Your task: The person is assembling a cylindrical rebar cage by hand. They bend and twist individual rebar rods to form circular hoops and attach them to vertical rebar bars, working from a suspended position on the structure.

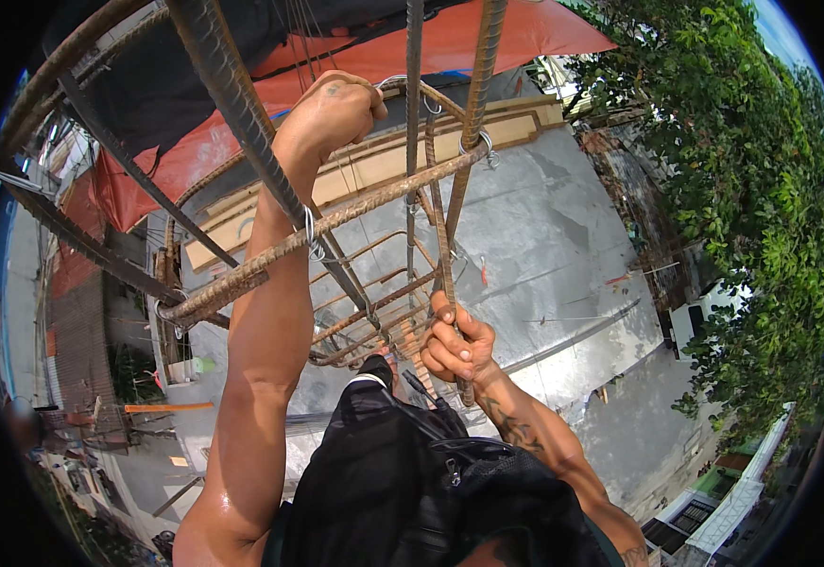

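A cage of rusty ribbed rebar stands before me, with upright bars [232, 90] and square stirrups [374, 210] tied on by thin wire [313, 232]. My left arm reaches up through the cage. My left hand [341, 111] is closed in a fist beside the far side of the upper stirrup; what its fingers hold, if anything, is hidden. Lower and to the right, my right hand [457, 346] is wrapped round a thin rusty bar [446, 250] that slants up along the cage's right side. The bar's lower end pokes out below that hand.
Far below lies a grey concrete slab [563, 246]. Wooden boards [516, 130] lie along its far side, near an orange-red tarp [544, 33]. More stirrups [360, 326] go down the cage below my hands. A leafy tree [752, 189] rises at the right.
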`<action>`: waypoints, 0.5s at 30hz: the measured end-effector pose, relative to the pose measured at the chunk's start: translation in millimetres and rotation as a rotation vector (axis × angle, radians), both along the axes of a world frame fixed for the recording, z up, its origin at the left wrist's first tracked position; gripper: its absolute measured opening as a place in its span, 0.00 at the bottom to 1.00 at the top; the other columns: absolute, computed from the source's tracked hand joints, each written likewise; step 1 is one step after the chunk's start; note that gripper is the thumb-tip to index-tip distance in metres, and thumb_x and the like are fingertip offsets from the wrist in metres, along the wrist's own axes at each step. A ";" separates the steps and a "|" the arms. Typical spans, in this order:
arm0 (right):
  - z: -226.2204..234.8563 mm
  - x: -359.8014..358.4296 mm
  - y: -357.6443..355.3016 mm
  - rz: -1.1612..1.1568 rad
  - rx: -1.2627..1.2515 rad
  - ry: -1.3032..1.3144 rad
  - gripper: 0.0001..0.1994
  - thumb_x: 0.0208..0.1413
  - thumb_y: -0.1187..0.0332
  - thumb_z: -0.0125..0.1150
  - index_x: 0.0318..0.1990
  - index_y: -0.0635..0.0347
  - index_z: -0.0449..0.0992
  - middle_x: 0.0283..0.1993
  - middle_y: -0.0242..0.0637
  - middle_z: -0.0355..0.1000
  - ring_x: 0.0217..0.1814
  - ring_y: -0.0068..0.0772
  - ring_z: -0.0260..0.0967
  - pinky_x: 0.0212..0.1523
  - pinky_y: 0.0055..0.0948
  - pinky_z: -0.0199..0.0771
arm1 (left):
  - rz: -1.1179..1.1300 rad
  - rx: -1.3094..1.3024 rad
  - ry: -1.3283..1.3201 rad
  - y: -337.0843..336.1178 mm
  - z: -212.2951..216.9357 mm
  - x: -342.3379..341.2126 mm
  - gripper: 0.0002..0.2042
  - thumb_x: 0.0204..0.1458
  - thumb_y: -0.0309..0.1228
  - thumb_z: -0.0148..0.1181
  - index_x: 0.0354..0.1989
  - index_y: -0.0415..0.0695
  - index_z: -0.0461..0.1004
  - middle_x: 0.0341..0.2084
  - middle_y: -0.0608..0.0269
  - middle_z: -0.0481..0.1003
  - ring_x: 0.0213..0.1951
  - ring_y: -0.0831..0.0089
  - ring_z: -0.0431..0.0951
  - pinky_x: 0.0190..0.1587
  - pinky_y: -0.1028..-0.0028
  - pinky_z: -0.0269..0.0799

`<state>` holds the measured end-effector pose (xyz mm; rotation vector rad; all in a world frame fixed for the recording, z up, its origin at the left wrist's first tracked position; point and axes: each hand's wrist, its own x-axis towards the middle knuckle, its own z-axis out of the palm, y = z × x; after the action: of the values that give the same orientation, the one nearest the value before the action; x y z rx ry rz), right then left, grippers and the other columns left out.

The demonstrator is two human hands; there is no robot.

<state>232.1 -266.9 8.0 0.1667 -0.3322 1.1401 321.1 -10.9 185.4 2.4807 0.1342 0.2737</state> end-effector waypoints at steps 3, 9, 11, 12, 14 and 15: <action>-1.8 -3.1 2.0 -0.042 -0.075 -0.064 0.08 0.64 0.61 0.46 0.40 0.55 0.60 0.14 0.26 0.60 0.10 0.24 0.61 0.18 0.26 0.52 | 0.129 -0.089 0.074 -6.5 1.2 2.9 0.09 0.44 0.23 0.48 0.24 0.33 0.76 0.20 0.53 0.74 0.22 0.67 0.74 0.26 0.69 0.68; 1.0 -13.9 3.0 -0.133 -0.299 0.013 0.08 0.64 0.62 0.46 0.40 0.54 0.61 0.15 0.27 0.59 0.09 0.26 0.58 0.19 0.27 0.58 | 0.348 0.310 -0.079 -9.3 5.5 8.6 0.11 0.41 0.28 0.49 0.24 0.38 0.79 0.26 0.48 0.77 0.32 0.52 0.78 0.35 0.62 0.72; -0.7 -13.3 3.9 -0.144 -0.332 0.074 0.08 0.64 0.61 0.45 0.40 0.54 0.61 0.16 0.27 0.59 0.10 0.27 0.59 0.20 0.28 0.60 | 0.179 0.444 -0.037 -0.9 8.1 8.9 0.11 0.41 0.29 0.49 0.24 0.37 0.78 0.27 0.45 0.76 0.32 0.48 0.76 0.36 0.60 0.72; -2.0 -12.9 4.2 -0.132 -0.281 0.031 0.08 0.64 0.61 0.45 0.40 0.54 0.61 0.17 0.27 0.59 0.10 0.27 0.59 0.21 0.29 0.62 | 0.108 0.512 -0.083 2.6 9.2 10.2 0.11 0.41 0.30 0.49 0.24 0.36 0.77 0.27 0.43 0.75 0.32 0.47 0.76 0.37 0.59 0.72; -4.1 -13.1 2.8 -0.108 -0.294 0.010 0.08 0.64 0.61 0.45 0.40 0.54 0.61 0.16 0.28 0.59 0.10 0.27 0.59 0.21 0.28 0.61 | 0.012 0.673 -0.088 5.7 7.4 10.1 0.12 0.41 0.30 0.50 0.25 0.35 0.77 0.26 0.41 0.73 0.32 0.45 0.75 0.38 0.58 0.71; -4.7 -15.5 0.8 -0.107 -0.328 0.045 0.08 0.64 0.61 0.45 0.40 0.54 0.60 0.16 0.28 0.59 0.10 0.27 0.59 0.21 0.28 0.61 | 0.058 0.496 -0.116 4.8 5.0 9.2 0.12 0.41 0.30 0.50 0.24 0.35 0.76 0.25 0.40 0.73 0.32 0.45 0.75 0.38 0.58 0.71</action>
<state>216.7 -266.2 3.4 -0.1131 -0.1094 1.0675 330.3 -6.1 190.4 2.9449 0.0980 0.5279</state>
